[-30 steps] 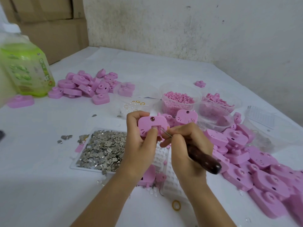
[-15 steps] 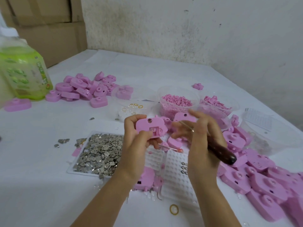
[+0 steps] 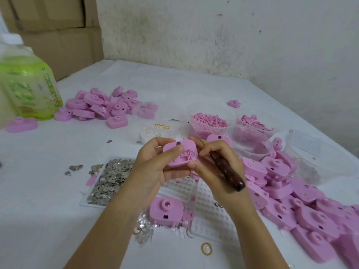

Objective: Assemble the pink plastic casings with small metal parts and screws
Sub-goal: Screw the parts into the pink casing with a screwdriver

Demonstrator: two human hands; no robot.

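Pink casing (image 3: pixel 179 155) held above the counter (image 3: pixel 48 191), open side up, left hand (image 3: pixel 153 167) fingers closed on its edges. Right hand (image 3: pixel 215 167) grips the screwdriver (image 3: pixel 226 172) just beside it, shaft angled away rightward

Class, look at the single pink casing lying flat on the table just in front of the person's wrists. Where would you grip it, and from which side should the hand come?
Grip the pink casing across its flat left and right side walls, coming down from above. It lies flat with its raised round boss facing up, and the clear dimpled tray crowds its right side, so a top-down pinch probably suits it best.
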